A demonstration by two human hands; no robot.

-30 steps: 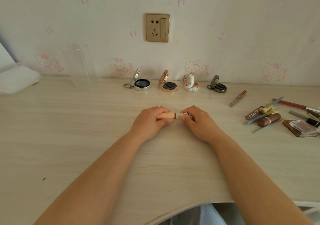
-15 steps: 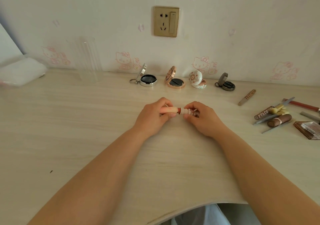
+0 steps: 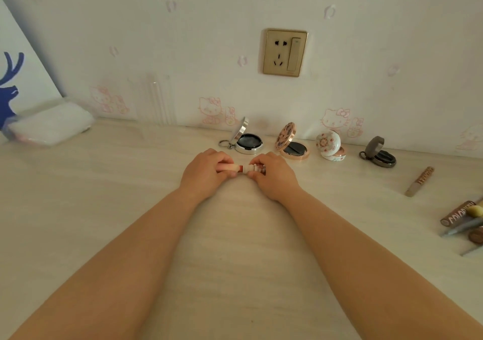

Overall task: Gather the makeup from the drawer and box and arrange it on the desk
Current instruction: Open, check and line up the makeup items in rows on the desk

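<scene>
Two bare forearms are reaching forward over the pale wood-grain desk (image 3: 78, 222), meeting near its middle. The left hand (image 3: 206, 173) is curling around the pink end of a lipstick (image 3: 241, 168), fingers wrapped over it; the right hand (image 3: 271, 175) is pinching the white patterned end between thumb and fingertips. The lipstick is lying horizontal between both hands, just above the desk, a red-brown band showing at the gap where the two parts are meeting. Off to the right edge a cluster of makeup sticks (image 3: 464, 219) is lying on the desk, partly cut off by the frame, with a brown lettered tube among them. Slightly farther, a slim brown pencil (image 3: 419, 181) is lying alone at an angle. Beyond the hands, four open compacts are standing in a row near the wall: a silver compact (image 3: 247, 142) with a key ring, a rose-gold compact (image 3: 292, 146), a white floral compact (image 3: 330, 149), and a dark grey compact (image 3: 379, 153), all apart from one another. At far left a white wrapped bundle (image 3: 52, 125) is resting on the desk against the wall, beside a panel with a blue deer (image 3: 9, 88). A clear container (image 3: 156, 99), hard to make out, is standing by the wall. A gold wall socket (image 3: 285, 52) is sitting above the compacts on cat-print wallpaper.
</scene>
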